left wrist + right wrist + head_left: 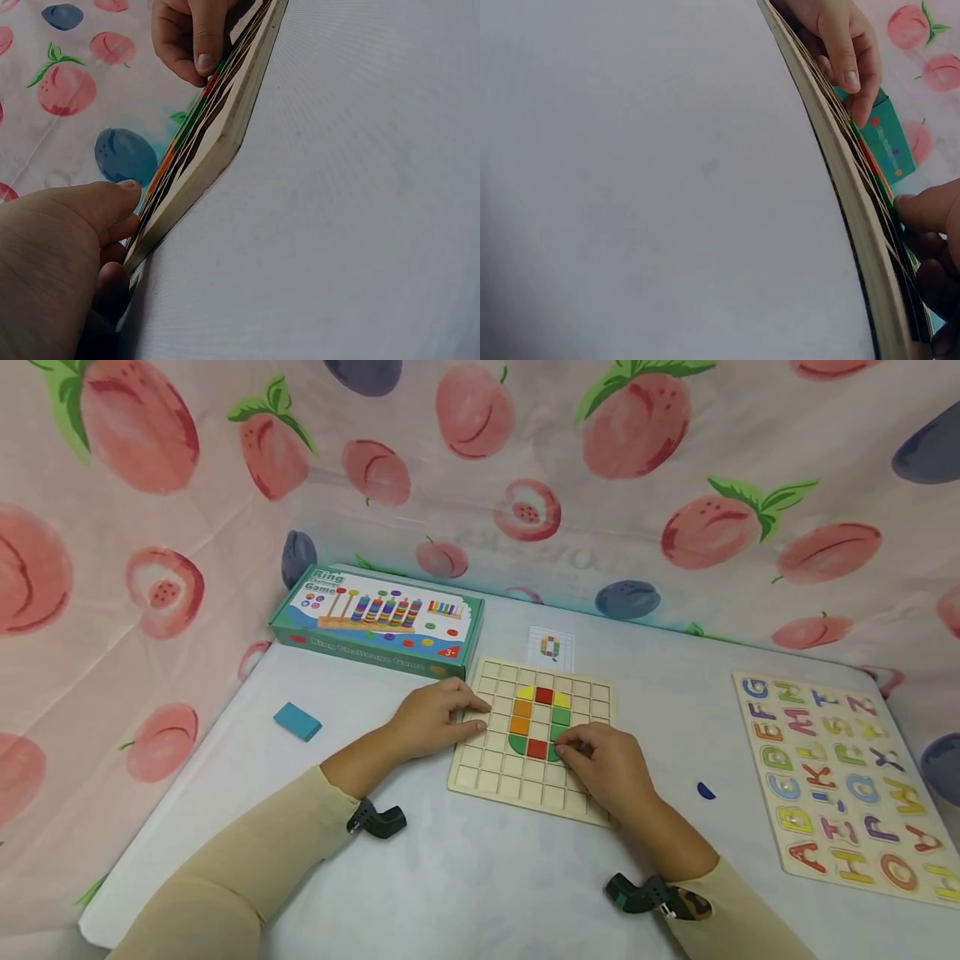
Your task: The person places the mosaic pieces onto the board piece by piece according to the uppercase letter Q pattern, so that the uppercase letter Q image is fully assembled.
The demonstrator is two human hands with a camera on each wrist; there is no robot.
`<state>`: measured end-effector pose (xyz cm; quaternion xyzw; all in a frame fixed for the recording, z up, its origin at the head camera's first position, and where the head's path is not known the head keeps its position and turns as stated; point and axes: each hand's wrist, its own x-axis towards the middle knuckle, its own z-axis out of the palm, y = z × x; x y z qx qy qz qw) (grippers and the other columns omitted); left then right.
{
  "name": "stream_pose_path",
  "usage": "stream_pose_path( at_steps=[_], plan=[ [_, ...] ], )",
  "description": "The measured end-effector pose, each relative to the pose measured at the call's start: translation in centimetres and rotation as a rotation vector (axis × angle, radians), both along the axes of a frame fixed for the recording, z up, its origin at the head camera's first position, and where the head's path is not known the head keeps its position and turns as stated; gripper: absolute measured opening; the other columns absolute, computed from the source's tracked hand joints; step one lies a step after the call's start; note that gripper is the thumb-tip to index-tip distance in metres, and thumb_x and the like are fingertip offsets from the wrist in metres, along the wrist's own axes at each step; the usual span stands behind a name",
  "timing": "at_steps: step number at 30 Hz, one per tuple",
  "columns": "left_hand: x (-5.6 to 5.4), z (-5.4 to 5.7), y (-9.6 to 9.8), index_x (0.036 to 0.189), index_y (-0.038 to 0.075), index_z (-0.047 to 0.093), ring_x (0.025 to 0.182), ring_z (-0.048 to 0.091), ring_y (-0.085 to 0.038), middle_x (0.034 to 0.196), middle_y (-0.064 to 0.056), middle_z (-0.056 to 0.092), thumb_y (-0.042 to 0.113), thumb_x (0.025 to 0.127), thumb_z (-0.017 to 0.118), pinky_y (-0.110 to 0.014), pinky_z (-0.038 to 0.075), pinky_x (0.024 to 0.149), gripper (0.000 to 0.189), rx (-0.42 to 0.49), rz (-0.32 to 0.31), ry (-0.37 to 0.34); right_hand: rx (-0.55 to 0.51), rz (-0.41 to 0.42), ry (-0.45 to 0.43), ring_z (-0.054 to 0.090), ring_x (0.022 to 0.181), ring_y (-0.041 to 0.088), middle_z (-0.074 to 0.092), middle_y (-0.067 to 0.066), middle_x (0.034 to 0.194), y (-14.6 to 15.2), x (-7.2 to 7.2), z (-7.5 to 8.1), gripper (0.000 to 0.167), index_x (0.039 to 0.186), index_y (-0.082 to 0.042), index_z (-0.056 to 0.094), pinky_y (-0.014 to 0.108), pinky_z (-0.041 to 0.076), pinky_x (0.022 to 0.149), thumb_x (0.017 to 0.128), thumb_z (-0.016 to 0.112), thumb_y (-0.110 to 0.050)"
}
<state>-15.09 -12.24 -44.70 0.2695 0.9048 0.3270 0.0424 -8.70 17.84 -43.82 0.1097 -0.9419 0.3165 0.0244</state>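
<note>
On the table lies a wooden grid board (480,777) with colored pieces set in a ring. Yellow corner pieces and a red square (543,696) form its top, orange squares (520,716) its left side, green squares (560,716) its right. A second red square (537,749) and a green rounded piece (517,743) are at the bottom. My right hand (611,768) pinches a green rounded piece (553,753) at the lower right corner of the ring. Fingertips of my left hand (431,718) rest on the board's left edge, the fingers loosely bent.
Behind the board lies a pattern card (566,652) showing a Q. A green Ring Challenge Game box (360,647) stands back left, with a blue block (297,722) nearer. A dark blue half-round piece (705,790) lies right, before an alphabet board (795,868).
</note>
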Motion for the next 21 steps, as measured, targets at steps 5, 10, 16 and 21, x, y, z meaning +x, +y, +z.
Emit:
stream_pose_path(
  at_steps=[5, 10, 16, 21],
  plan=[
    [0.0, 0.0, 0.1, 0.122, 0.023, 0.081, 0.076, 0.053, -0.007, 0.109, 0.008, 0.063, 0.037, 0.098, 0.08, -0.028, 0.045, 0.069, 0.028, 0.002, -0.002, -0.003, -0.07, -0.009, -0.068, 0.058, 0.08, 0.017, 0.073, -0.004, 0.094, 0.7, 0.1, 0.4, 0.011, 0.103, -0.015, 0.083, 0.028, 0.05, 0.068, 0.092, 0.085, -0.012],
    [0.0, 0.0, 0.1, 0.122, 0.023, 0.082, 0.075, 0.053, -0.007, 0.108, 0.008, 0.063, 0.037, 0.098, 0.079, -0.029, 0.045, 0.068, 0.028, 0.003, -0.001, 0.001, -0.125, -0.01, -0.118, 0.059, 0.082, 0.019, 0.073, -0.003, 0.094, 2.2, 0.4, 0.8, 0.017, 0.107, -0.014, 0.081, 0.026, 0.05, 0.068, 0.091, 0.087, -0.015],
    [0.0, 0.0, 0.0, 0.122, 0.023, 0.082, 0.075, 0.053, -0.007, 0.108, 0.008, 0.063, 0.037, 0.098, 0.08, -0.029, 0.046, 0.068, 0.028, 0.001, -0.001, 0.002, -0.111, -0.044, -0.117, 0.059, 0.082, 0.019, 0.072, -0.002, 0.093, 4.6, 1.2, 1.0, 0.021, 0.112, -0.012, 0.079, 0.025, 0.049, 0.068, 0.092, 0.086, -0.017],
    [-0.1, -0.2, 0.0, 0.122, 0.023, 0.082, 0.075, 0.053, -0.007, 0.108, 0.008, 0.063, 0.037, 0.098, 0.08, -0.029, 0.046, 0.068, 0.028, 0.004, 0.001, 0.007, -0.095, -0.075, -0.085, 0.059, 0.081, 0.017, 0.073, -0.001, 0.095, 6.5, 2.0, 0.9, 0.022, 0.114, -0.013, 0.079, 0.023, 0.048, 0.068, 0.093, 0.086, -0.017]
  ],
)
